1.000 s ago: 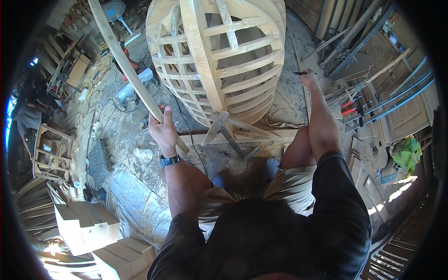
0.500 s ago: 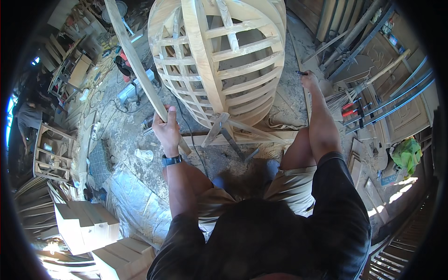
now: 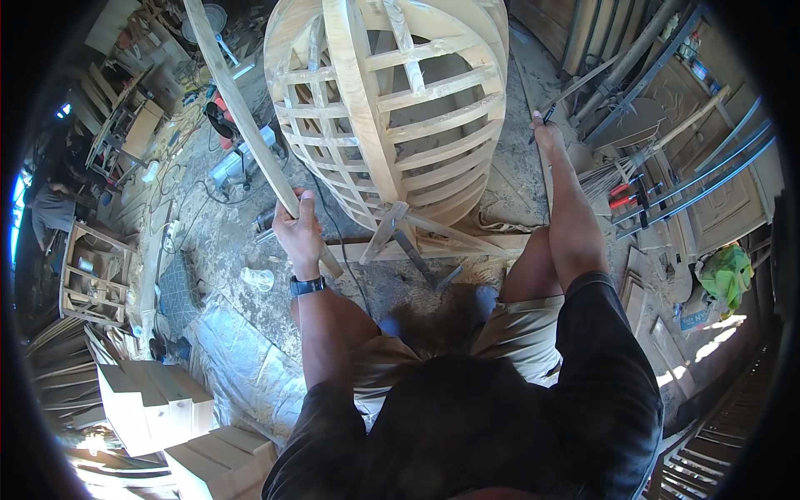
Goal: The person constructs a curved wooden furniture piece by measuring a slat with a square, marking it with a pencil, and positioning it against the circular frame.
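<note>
My left hand (image 3: 298, 229) is closed around a long wooden strip (image 3: 247, 125), near its lower end. The strip slants up and away to the far left. In front of me stands a large rounded wooden frame (image 3: 371, 125) of curved ribs and cross slats, with a wide centre rib. My right hand (image 3: 547, 135) is stretched out to the right of the frame, apart from it. Its fingers pinch a slim dark pen (image 3: 549, 113), partly hidden by the hand. Crossed wooden pieces (image 3: 390, 227) sit at the frame's near foot.
A timber beam (image 3: 450, 247) lies across the floor before my feet. To the left are a power tool (image 3: 221, 112), cables and a plastic cup (image 3: 257, 278). Red-handled clamps (image 3: 625, 198) and metal bars stand at right. Another person (image 3: 54, 204) is at far left.
My right hand has shifted slightly up and to the left, and the pen in it has turned from sideways to more upright. My left hand and the strip have hardly moved.
</note>
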Motion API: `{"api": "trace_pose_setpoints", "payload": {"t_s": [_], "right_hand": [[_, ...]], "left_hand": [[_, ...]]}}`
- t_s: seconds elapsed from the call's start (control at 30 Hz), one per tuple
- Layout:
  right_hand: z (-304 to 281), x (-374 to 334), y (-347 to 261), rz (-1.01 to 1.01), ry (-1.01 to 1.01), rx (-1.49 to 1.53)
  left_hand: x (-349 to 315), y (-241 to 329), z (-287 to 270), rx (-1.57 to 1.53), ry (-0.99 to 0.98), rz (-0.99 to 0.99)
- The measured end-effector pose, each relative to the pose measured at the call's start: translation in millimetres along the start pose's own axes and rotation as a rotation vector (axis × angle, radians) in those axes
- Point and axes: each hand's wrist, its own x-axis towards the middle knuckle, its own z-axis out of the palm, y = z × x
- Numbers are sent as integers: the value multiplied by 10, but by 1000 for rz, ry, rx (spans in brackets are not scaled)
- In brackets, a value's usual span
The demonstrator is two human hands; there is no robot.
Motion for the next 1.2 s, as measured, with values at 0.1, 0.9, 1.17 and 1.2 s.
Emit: {"api": "trace_pose_setpoints", "payload": {"t_s": [0.1,0.9,1.17,1.2], "right_hand": [[16,-3,-1,-4,60,387],[-490,-486,-1050,108,164,652],[-1015,-576,-1516,-244,541,721],[-1194,-585,-1604,-377,686,693]], "left_hand": [[3,-11,21,-17,-5,1],[-5,15,-25,-15,6,-13],[45,-69,-49,-57,-16,-26],[57,-80,-40,-62,-17,-26]]}}
